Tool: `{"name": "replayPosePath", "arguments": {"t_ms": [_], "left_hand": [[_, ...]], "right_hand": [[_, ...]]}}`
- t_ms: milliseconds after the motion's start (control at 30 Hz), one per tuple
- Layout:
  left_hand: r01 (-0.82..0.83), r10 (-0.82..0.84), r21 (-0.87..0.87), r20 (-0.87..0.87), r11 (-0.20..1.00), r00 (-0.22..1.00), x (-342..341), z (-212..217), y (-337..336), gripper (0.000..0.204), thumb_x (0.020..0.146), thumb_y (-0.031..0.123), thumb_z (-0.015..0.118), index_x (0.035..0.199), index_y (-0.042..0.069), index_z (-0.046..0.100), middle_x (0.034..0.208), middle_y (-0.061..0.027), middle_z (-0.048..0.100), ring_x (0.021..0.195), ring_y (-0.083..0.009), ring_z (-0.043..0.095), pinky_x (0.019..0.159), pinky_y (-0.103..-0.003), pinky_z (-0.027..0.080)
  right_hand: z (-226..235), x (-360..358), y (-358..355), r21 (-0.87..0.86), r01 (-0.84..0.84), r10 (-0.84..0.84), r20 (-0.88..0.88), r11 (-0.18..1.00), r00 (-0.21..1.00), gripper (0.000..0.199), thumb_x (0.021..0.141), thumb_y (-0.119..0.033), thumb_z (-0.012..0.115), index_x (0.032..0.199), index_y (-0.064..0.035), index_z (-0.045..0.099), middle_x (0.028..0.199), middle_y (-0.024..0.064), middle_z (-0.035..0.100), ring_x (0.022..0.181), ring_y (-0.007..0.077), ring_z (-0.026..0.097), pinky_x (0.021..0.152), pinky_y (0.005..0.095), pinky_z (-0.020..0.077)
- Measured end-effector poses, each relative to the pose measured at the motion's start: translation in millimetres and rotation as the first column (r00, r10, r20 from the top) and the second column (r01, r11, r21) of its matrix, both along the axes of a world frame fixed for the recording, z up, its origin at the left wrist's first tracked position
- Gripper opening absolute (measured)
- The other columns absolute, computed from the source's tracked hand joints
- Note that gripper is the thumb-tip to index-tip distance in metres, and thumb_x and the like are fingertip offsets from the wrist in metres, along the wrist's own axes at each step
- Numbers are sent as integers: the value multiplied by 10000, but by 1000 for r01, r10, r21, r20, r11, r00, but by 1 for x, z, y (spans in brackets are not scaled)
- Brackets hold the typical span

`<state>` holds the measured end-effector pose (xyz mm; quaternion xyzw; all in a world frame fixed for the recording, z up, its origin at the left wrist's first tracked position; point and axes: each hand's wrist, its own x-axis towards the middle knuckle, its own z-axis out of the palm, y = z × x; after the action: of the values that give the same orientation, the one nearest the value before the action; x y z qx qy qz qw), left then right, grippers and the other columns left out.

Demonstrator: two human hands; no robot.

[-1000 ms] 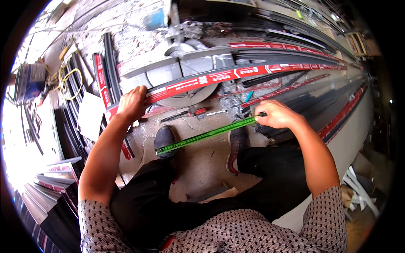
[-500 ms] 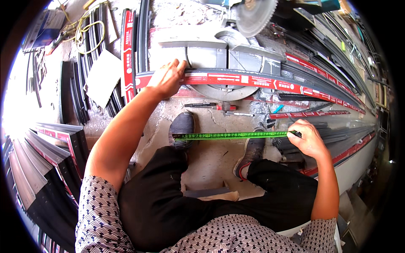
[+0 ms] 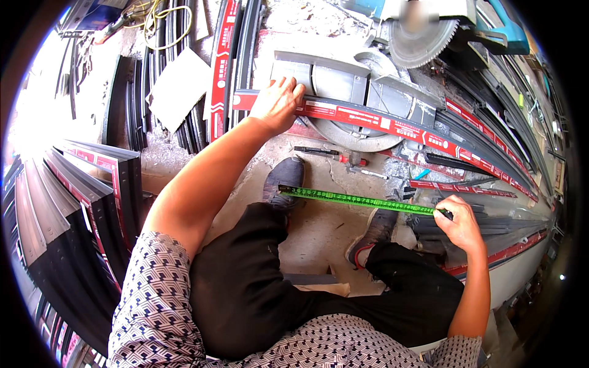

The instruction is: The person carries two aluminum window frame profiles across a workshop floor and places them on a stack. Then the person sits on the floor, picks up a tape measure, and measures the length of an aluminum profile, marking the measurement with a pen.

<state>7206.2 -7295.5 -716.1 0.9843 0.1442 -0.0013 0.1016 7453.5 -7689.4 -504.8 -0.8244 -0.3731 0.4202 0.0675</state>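
The left hand (image 3: pixel 278 105) has its fingers bent over a long, narrow dark profile bar with a red printed film along its face (image 3: pixel 392 127), close to the bar's left end; they are closed on it, though the thumb's hold is hidden. The bar lies across the front of a grey metal saw base (image 3: pixel 353 91), its far end running off to the right among other dark strips (image 3: pixel 491 141).

The right hand (image 3: pixel 459 222) has its fingers closed around the right end of a bright green, flat measuring tape with black markings (image 3: pixel 350 197); its casing, if any, is mostly covered. The tape stretches leftward above the shoes, its free end over the dark left shoe (image 3: pixel 285 178).

The bar looks stiff but long enough to sway, its film probably slick, so a grip nearer mid-length should balance better. The tape seems light and springy, liable to buckle, best held at its end.
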Motion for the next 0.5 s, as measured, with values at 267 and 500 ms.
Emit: {"name": "replayPosePath", "arguments": {"t_ms": [267, 500], "left_hand": [[-188, 219, -199, 147, 962, 965, -46, 27, 17, 769, 789, 417, 867, 1378, 40, 548, 1350, -194, 541, 1274, -393, 516, 1097, -494, 413], [-653, 755, -394, 214, 647, 619, -112, -16, 0, 546, 942, 350, 766, 1292, -28, 585, 1227, -205, 597, 1138, -344, 574, 1011, -449, 470]], "right_hand": [[-7, -1, -19, 86, 55, -56, 13, 995, 998, 146, 873, -85, 705, 919, 44, 655, 863, 132, 616, 818, 275, 617, 788, 359, 483], [-6, 1, -13, 75, 97, -98, 8, 992, 995, 145, 896, -87, 702, 932, 46, 660, 859, 110, 602, 780, 222, 581, 741, 343, 466]]}}
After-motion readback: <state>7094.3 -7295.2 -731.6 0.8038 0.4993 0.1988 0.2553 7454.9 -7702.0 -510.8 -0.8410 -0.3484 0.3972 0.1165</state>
